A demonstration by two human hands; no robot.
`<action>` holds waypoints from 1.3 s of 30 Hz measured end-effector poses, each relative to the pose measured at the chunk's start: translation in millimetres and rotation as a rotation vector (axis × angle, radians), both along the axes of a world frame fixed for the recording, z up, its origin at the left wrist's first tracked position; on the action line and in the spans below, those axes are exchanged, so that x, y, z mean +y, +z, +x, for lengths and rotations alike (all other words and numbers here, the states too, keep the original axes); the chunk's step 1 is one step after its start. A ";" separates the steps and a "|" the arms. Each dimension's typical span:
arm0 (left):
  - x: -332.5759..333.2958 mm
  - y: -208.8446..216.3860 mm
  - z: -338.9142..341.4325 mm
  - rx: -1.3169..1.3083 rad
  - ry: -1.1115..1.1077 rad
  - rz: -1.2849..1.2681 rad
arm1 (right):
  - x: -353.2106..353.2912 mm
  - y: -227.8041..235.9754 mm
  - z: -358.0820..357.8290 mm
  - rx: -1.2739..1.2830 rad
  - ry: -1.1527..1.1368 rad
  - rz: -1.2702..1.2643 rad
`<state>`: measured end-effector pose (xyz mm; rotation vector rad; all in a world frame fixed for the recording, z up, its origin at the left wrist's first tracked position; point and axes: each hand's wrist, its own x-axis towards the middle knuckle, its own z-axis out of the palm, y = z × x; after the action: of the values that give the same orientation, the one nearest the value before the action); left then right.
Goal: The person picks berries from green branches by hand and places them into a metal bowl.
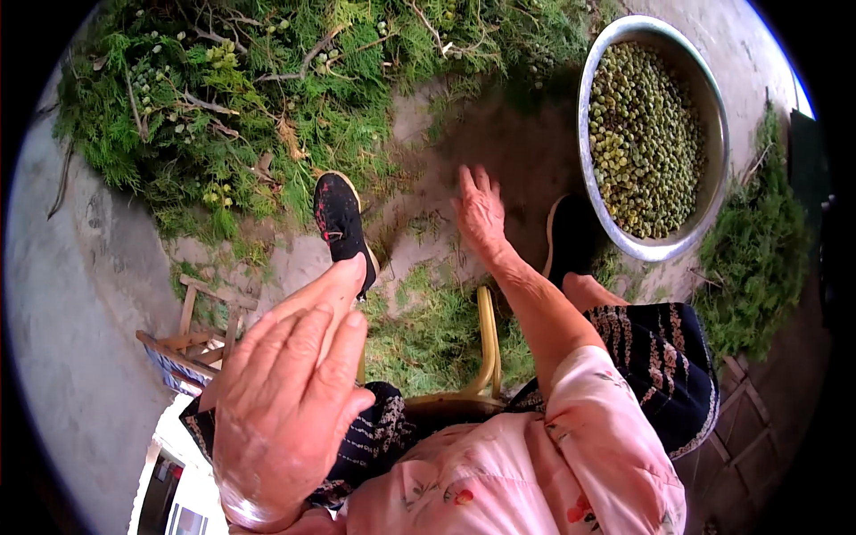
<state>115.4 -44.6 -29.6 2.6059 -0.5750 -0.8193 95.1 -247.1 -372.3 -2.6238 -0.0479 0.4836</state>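
My left hand (pixel 290 392) is raised close to the camera, its fingers stretched out and nothing seen in its grasp. Below and beyond it are my left leg and a dark shoe (pixel 339 214). My right hand (pixel 480 212) reaches down over the ground between my feet, fingers apart and holding nothing that I can see. To its right stands a round metal basin (pixel 716 178), filled with small green and yellowish cones (pixel 646 134). Ahead and to the left lies a large heap of cut evergreen branches (pixel 259 98), some bearing pale green cones.
A yellow curved chair frame (pixel 486 343) shows beneath me. At the left is a small wooden folding stool (pixel 192 343). More green sprigs (pixel 758 259) lie beyond the basin at the right. Loose leaf bits (pixel 419 348) cover the concrete around my feet.
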 end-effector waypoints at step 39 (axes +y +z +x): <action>5.0 8.1 -18.6 0.036 -0.022 -0.034 | -46.1 -16.5 93.8 -0.071 -0.211 0.345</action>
<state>96.8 -39.6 -21.5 2.5537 -0.6035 -0.8540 188.9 -293.2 -388.8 -2.2749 0.1126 0.2802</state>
